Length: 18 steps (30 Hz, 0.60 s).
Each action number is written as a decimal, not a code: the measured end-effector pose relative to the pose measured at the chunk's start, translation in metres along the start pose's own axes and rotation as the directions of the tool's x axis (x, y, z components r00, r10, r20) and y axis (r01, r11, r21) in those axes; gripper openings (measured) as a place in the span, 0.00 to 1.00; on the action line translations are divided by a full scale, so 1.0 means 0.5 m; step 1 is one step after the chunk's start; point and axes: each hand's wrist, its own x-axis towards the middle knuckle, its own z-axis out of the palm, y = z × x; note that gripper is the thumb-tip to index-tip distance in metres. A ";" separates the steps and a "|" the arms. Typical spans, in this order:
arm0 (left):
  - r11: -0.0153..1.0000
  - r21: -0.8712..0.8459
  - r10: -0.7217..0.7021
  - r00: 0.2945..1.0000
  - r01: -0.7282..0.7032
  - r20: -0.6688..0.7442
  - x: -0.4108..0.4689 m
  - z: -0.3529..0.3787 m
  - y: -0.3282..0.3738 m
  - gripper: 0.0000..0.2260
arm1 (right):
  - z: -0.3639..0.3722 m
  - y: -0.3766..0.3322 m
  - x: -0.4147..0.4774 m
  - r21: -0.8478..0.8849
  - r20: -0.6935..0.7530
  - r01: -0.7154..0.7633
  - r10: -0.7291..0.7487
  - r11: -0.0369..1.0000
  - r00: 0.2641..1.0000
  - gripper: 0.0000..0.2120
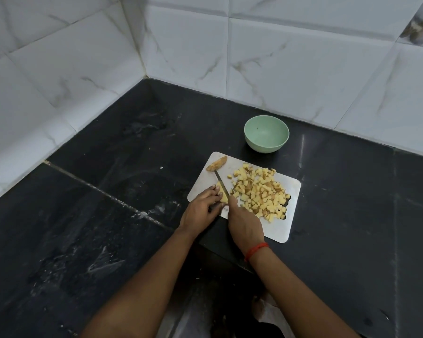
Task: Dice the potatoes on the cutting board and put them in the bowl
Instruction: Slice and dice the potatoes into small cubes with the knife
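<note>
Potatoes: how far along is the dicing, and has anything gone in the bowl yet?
Done: a pile of diced cubes sits on the cutting board. In hand: the left hand holds a potato piece while the right hand cuts it with the knife. Left: one skin-on chunk at the board's far corner, and the bowl holds no potato.

Even, soft overhead light, faint glare on dark counter point(352, 191), wide-angle edge warp, slight blur.

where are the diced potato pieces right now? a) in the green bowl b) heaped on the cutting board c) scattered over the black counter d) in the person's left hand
B: the diced potato pieces lie in a heap on the white cutting board, while the green bowl beyond it holds none.
</note>
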 end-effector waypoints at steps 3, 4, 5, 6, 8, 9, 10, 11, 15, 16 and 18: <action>1.000 0.007 0.000 1.000 0.000 -0.006 0.000 0.002 -0.003 0.15 | -0.002 0.000 -0.017 -0.060 0.014 -0.001 0.002 0.998 1.000 0.20; 1.000 0.011 -0.001 1.000 0.001 -0.005 0.001 0.002 -0.005 0.14 | -0.006 -0.001 -0.026 -0.106 0.028 -0.001 0.004 0.994 1.000 0.20; 1.000 0.016 -0.001 1.000 0.001 -0.006 0.002 0.003 -0.007 0.14 | -0.009 0.000 -0.037 -0.154 0.046 0.003 0.005 0.988 0.999 0.20; 1.000 0.017 0.002 1.000 -0.001 -0.005 0.002 0.004 -0.008 0.14 | -0.012 0.003 -0.051 -0.190 0.065 0.008 0.005 0.982 0.998 0.19; 1.000 0.011 0.003 1.000 -0.003 0.004 0.002 0.004 -0.009 0.15 | -0.014 0.009 -0.086 -0.203 0.098 0.011 0.009 0.979 0.995 0.19; 1.000 0.005 -0.001 1.000 0.001 0.011 0.003 0.004 -0.013 0.15 | -0.013 0.014 -0.105 -0.185 0.114 0.007 0.014 0.983 0.993 0.19; 1.000 -0.001 -0.005 1.000 0.005 0.019 0.004 0.002 -0.015 0.15 | -0.013 0.017 -0.124 -0.159 0.132 -0.007 0.028 0.987 0.991 0.18; 1.000 -0.002 -0.007 1.000 0.007 0.025 0.003 0.003 -0.015 0.16 | -0.011 0.021 -0.145 -0.133 0.146 -0.024 0.043 0.991 0.988 0.17; 1.000 0.028 -0.001 1.000 0.001 -0.003 -0.001 0.004 -0.011 0.16 | -0.010 0.047 -0.209 -0.059 0.113 -0.086 0.092 0.995 0.989 0.12; 0.999 0.040 0.003 1.000 -0.002 -0.022 -0.003 0.005 -0.008 0.16 | -0.008 0.052 -0.223 -0.026 0.082 -0.100 0.101 0.995 0.991 0.08; 0.998 0.066 0.026 0.998 -0.022 -0.062 -0.007 0.006 -0.006 0.14 | -0.011 0.051 -0.243 0.073 0.037 -0.125 0.123 0.989 0.992 0.04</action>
